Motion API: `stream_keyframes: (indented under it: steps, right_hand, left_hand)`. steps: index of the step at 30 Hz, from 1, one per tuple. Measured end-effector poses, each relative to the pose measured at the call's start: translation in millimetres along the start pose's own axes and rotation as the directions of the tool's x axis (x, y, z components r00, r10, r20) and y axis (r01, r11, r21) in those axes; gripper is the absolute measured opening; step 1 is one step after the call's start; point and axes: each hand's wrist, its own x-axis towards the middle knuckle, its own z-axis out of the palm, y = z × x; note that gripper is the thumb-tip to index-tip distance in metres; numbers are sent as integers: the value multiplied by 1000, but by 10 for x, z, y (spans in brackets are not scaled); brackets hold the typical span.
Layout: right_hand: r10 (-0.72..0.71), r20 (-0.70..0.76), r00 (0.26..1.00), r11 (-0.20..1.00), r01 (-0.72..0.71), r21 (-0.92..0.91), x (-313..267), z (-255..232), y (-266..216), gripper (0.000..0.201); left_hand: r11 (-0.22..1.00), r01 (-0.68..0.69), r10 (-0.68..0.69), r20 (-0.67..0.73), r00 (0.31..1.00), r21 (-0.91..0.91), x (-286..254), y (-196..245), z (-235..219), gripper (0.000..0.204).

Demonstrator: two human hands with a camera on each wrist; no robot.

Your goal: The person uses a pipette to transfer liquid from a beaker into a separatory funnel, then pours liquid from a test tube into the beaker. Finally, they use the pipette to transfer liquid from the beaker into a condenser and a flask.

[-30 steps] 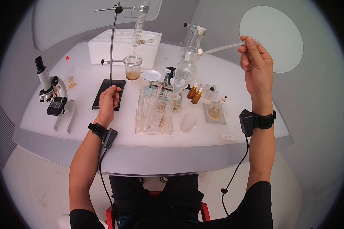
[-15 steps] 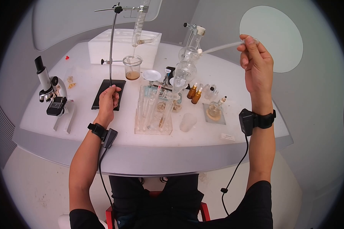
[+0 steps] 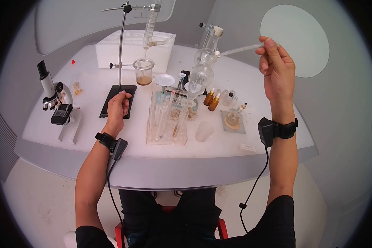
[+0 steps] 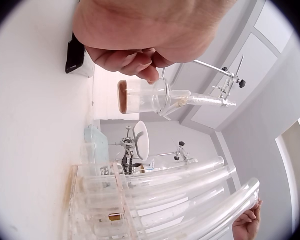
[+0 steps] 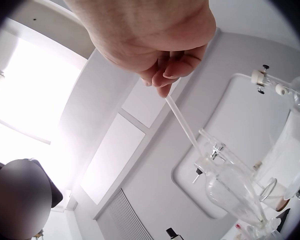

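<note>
My left hand (image 3: pixel 120 106) has its fingers curled round the foot of the iron stand's rod (image 3: pixel 121 62), just over the black base (image 3: pixel 106 108). The palm and wrist hide the gripped part in the left wrist view. My right hand (image 3: pixel 277 68), raised at the right, pinches one end of a slender translucent tube (image 5: pixel 182 121) between thumb and fingers. The tube tapers towards its far tip, which reaches the mouth of a pear-shaped separating funnel (image 5: pixel 232 192). Higher up, the stand carries a glass column (image 3: pixel 150 27) above a beaker (image 3: pixel 144 79) of brown liquid.
A rack (image 3: pixel 166 140) of test tubes stands front centre. A microscope (image 3: pixel 56 97) is at the left, a white foam box (image 3: pixel 111 51) behind. Brown dropper bottles (image 3: pixel 213 104), a frosted cup (image 3: pixel 203 132) and a small flask (image 3: pixel 233 120) stand at the right.
The head view has shifted slightly. Both hands keep their holds, the left on the rod and the right on the tube.
</note>
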Motion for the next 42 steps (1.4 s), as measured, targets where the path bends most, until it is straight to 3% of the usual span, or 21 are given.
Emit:
stream_keyframes:
  steps: [4, 9, 14, 17, 20, 25, 30, 33, 36, 37, 39, 42]
  right_hand:
    - [38, -9, 999, 999, -38, 33, -13, -38, 30, 32]
    - [70, -134, 988, 992, -55, 115, -96, -289, 268, 32]
    - [192, -104, 976, 978, -181, 100, -356, -522, 741, 30]
    - [357, 85, 930, 924, -338, -182, -563, -547, 965, 25]
    - [445, 198, 874, 883, -390, -261, -696, -522, 1095, 22]
    - [509, 252, 823, 850, -434, -298, -871, -420, 1188, 16]
    - [447, 270, 853, 865, -336, -374, -1070, -359, 1309, 13]
    - [461, 306, 833, 843, -305, -443, -1113, -411, 1320, 9]
    - [432, 313, 846, 854, -273, -442, -1157, -417, 1344, 6]
    - [409, 297, 863, 866, -265, -425, -1156, -402, 1347, 7]
    - [406, 278, 871, 871, -276, -407, -1160, -411, 1392, 6]
    - [392, 268, 880, 878, -270, -396, -1147, -401, 1408, 5]
  left_hand:
    - [1000, -11, 11, 1, 1000, 17, 0, 10, 9, 25]
    - [999, -2, 2, 4, 1000, 32, 0, 7, 0, 26]
    - [999, 2, -2, 2, 1000, 36, 32, -22, -9, 26]
    - [999, 9, -10, 8, 1000, 39, 31, -21, -2, 27]
    - [999, 21, -21, 1, 1000, 47, 43, -22, 5, 28]
    - [995, 42, -41, -11, 999, 91, 37, -22, 37, 29]
    - [994, 108, -108, -11, 994, 24, 31, -40, 90, 28]
    - [990, 138, -137, -194, 971, -12, -51, -5, 339, 27]
    - [977, 202, -210, -173, 962, -68, -17, -52, 174, 27]
    - [988, 152, -157, -251, 955, -40, 1, -72, 225, 27]
    - [988, 142, -151, -195, 969, -59, 89, -208, -120, 24]
    - [992, 92, -104, -158, 982, -82, 64, -248, -245, 33]
